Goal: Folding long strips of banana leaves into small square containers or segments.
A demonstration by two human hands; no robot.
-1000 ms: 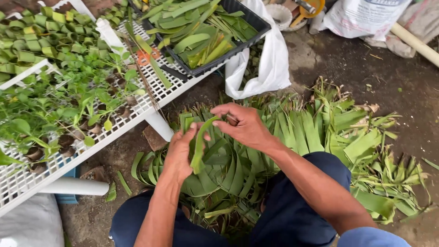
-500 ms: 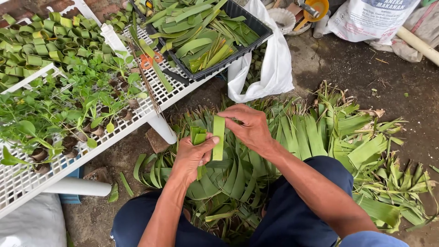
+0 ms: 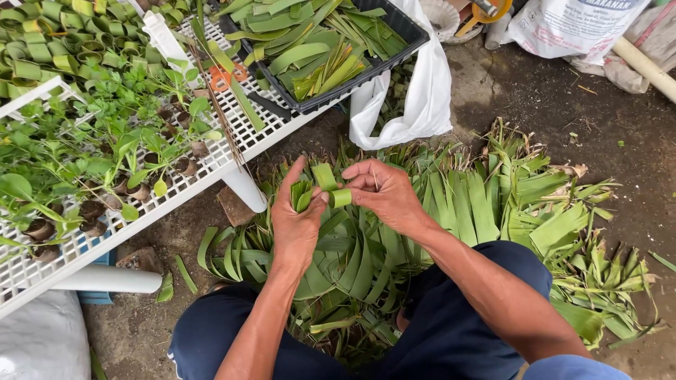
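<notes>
Left hand [image 3: 296, 222] and right hand [image 3: 384, 193] both pinch one curled leaf strip [image 3: 329, 188] over the leaf pile [image 3: 493, 204], just beside the white rack's [image 3: 246, 134] front edge.

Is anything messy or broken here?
Yes. Green leaf strips lie strewn over the dirt ground, some with dried, frayed ends. The white sack droops off the white grid table. Both hands hold a curled strip.

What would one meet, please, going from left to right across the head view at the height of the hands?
Seedlings on the white rack → left hand → folded leaf strip → right hand → pile of cut green leaves → bare dirt ground.
</notes>
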